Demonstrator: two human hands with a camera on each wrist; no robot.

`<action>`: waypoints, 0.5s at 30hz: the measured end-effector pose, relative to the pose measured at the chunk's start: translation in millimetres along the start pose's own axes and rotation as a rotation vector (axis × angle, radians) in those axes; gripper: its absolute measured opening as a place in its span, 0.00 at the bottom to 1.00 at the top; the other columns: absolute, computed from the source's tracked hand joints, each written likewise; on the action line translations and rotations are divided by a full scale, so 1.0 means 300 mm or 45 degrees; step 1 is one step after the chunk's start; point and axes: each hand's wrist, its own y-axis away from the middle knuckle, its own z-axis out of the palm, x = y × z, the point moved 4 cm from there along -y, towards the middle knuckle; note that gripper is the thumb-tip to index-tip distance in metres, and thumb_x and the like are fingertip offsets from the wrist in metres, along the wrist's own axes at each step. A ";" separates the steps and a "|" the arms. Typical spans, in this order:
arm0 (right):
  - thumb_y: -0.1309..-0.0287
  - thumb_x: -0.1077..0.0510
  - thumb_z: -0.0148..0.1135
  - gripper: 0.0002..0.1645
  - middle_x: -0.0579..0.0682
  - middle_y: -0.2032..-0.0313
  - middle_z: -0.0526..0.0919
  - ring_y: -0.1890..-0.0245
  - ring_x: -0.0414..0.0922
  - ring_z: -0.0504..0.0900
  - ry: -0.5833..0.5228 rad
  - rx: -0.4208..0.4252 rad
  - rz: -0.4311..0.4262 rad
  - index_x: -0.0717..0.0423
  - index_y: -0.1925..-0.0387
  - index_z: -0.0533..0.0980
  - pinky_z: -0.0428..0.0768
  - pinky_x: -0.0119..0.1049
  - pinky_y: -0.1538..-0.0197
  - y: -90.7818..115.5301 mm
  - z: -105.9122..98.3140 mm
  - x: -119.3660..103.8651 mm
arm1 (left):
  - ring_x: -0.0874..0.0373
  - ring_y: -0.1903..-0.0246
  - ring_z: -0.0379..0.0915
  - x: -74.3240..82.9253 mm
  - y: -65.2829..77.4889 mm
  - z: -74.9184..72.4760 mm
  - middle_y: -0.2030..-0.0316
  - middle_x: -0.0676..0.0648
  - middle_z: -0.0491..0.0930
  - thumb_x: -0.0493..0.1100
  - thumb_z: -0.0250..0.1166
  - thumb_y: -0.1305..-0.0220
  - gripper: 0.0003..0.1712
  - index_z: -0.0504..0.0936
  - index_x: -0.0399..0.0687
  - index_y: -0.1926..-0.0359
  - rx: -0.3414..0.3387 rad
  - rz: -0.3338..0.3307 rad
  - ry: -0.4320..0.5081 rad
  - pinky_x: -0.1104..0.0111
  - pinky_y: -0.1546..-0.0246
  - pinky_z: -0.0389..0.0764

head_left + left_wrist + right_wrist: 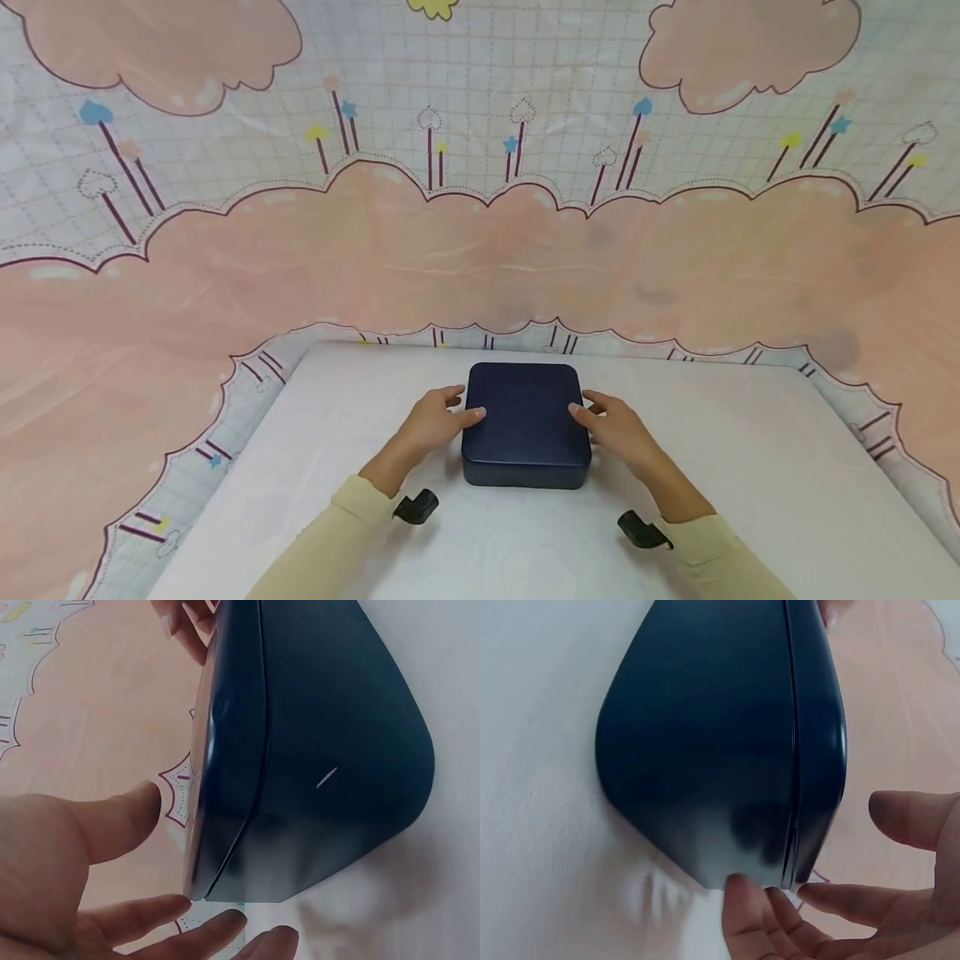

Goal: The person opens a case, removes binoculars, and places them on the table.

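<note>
A dark navy box [526, 417] with rounded corners and a closed lid lies flat on the white table. My left hand [433, 423] is at its left side, thumb over the lid's edge and fingers spread alongside. In the left wrist view a gap shows between the left thumb [124, 821] and the box, whose side wall [337, 742] bears a small pale mark. At the opposite side is my right hand [617, 427], its thumb near the lid's right edge. The right wrist view shows the right fingers [754, 915] close to the wall; whether they touch it I cannot tell.
The white table [360, 542] reaches back to a printed cloth backdrop [480, 258] with peach clouds and a grid. Black wrist cameras are strapped to the left [417, 507] and right [642, 530] forearms, below pale yellow sleeves [337, 533].
</note>
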 end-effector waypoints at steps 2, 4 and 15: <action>0.33 0.42 0.57 0.40 0.61 0.46 0.77 0.53 0.51 0.83 -0.085 0.002 0.032 0.59 0.28 0.61 0.84 0.45 0.50 -0.006 0.002 0.001 | 0.42 0.38 0.74 0.002 -0.004 0.004 0.33 0.38 0.71 0.55 0.69 0.38 0.42 0.65 0.46 0.28 0.007 -0.012 0.023 0.48 0.39 0.75; 0.33 0.46 0.58 0.38 0.60 0.50 0.78 0.55 0.49 0.84 -0.125 0.018 0.055 0.60 0.29 0.63 0.85 0.42 0.53 -0.011 0.004 0.004 | 0.45 0.44 0.79 0.003 -0.011 0.007 0.36 0.38 0.74 0.51 0.69 0.38 0.41 0.65 0.43 0.29 0.006 -0.027 0.093 0.52 0.43 0.80; 0.38 0.57 0.64 0.33 0.58 0.63 0.80 0.71 0.42 0.82 -0.210 0.057 0.098 0.65 0.34 0.68 0.85 0.35 0.65 -0.034 0.012 0.017 | 0.57 0.62 0.81 -0.033 -0.046 0.002 0.54 0.39 0.82 0.39 0.70 0.39 0.33 0.69 0.35 0.35 -0.054 -0.146 0.364 0.66 0.64 0.86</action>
